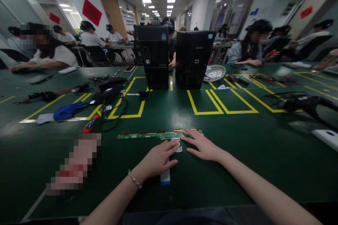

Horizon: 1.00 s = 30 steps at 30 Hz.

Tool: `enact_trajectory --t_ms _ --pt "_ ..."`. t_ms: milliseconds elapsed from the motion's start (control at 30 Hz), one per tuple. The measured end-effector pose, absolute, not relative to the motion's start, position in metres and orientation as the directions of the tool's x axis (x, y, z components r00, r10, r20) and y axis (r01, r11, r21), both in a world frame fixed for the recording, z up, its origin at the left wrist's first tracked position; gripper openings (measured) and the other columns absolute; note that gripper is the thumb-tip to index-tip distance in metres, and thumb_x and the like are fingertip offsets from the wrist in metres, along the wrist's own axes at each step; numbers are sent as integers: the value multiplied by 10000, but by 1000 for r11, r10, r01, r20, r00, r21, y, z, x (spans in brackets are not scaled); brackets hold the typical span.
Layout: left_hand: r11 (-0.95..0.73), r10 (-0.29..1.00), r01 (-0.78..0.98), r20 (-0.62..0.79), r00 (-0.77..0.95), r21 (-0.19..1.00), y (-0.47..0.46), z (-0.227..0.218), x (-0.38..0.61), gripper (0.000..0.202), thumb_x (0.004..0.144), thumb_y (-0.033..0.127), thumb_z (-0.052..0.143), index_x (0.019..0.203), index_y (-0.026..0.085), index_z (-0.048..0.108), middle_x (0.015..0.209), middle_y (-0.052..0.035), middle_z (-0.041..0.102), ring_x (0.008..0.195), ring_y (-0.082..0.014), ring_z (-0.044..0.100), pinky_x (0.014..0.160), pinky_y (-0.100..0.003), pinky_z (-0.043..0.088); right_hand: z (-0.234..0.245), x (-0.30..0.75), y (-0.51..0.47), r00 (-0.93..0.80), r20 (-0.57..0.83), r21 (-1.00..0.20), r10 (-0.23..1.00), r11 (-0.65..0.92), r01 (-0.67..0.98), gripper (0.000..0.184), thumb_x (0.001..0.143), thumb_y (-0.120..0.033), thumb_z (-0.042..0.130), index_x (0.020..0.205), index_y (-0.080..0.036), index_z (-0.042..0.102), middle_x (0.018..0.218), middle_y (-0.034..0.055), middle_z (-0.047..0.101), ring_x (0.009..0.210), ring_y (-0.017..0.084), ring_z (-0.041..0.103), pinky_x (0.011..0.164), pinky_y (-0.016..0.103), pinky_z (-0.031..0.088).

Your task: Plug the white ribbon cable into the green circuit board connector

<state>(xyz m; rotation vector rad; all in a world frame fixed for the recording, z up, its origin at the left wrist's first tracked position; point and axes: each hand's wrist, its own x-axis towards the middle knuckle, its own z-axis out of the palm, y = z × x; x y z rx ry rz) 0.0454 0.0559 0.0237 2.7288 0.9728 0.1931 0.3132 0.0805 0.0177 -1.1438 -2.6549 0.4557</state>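
A long, narrow green circuit board with brownish-gold tabs along its far edge lies crosswise on the table before me. A white flat ribbon cable with a blue end runs from near the board's middle toward me. Across that cable rests my left hand, palm down, fingers stretched out, with the fingertips on its folded white part near the board. My right hand is spread flat, fingertips over the board's right end, which they partly cover. Neither hand is closed round anything.
Two black computer towers stand upright ahead. A red-and-black screwdriver, blue glove and black cables lie to the left. Beyond the towers is a white basket; more cables lie right. Several people sit around.
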Motion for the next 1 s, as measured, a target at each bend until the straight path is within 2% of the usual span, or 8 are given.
enact_trajectory --t_ms 167,300,400,567,633,767,833,1000 --pt "-733 659 615 83 747 291 52 21 50 554 979 448 439 1477 226 340 1522 -70 388 1396 -230 345 1140 -419 289 17 313 80 -678 85 -349 730 659 666 551 949 -482 441 1460 -282 396 1543 60 291 1427 263 226 1153 525 221" --pt "-715 682 624 122 721 315 50 20 57 485 988 389 444 1439 213 404 1475 -84 457 1380 -229 374 1151 -456 263 12 313 81 -683 129 -338 719 680 651 545 945 -456 459 1455 -273 404 1530 75 315 1421 261 244 1156 523 213" --pt "-698 702 630 149 697 341 50 25 59 448 992 348 443 1419 211 433 1465 -81 472 1399 -232 339 1153 -478 257 9 312 81 -684 163 -328 711 693 642 533 942 -433 476 1447 -273 417 1515 82 342 1410 253 269 1158 519 214" --pt "-615 787 696 221 577 372 40 34 43 411 1017 334 379 1410 238 451 1511 -50 407 1429 -236 268 1148 -495 270 8 311 81 -670 185 -319 719 689 651 537 957 -392 452 1469 -252 372 1512 88 345 1403 239 290 1153 505 251" --pt "-580 815 731 248 524 361 32 33 32 398 1015 325 381 1394 244 471 1488 -52 440 1412 -241 309 1142 -507 275 9 310 81 -671 209 -324 711 698 639 529 962 -350 439 1473 -238 362 1506 95 354 1402 233 292 1151 502 261" --pt "-481 874 820 246 420 311 14 19 13 390 1001 328 404 1366 228 500 1437 -75 500 1382 -268 366 1116 -553 297 14 302 79 -701 235 -313 674 735 602 440 980 -280 388 1413 -253 459 1498 85 366 1415 224 265 1162 502 233" --pt "-442 892 847 244 380 296 7 10 7 392 999 316 396 1361 210 502 1430 -89 507 1370 -271 385 1106 -552 316 16 297 78 -726 222 -310 651 753 580 423 984 -304 392 1396 -271 484 1507 77 351 1423 228 242 1167 506 208" --pt "-389 907 879 283 313 274 0 -6 1 388 986 295 408 1356 218 498 1397 -85 539 1335 -267 438 1100 -538 338 21 290 76 -768 150 -314 622 767 560 507 948 -489 454 1418 -299 459 1555 83 245 1444 275 162 1163 542 146"
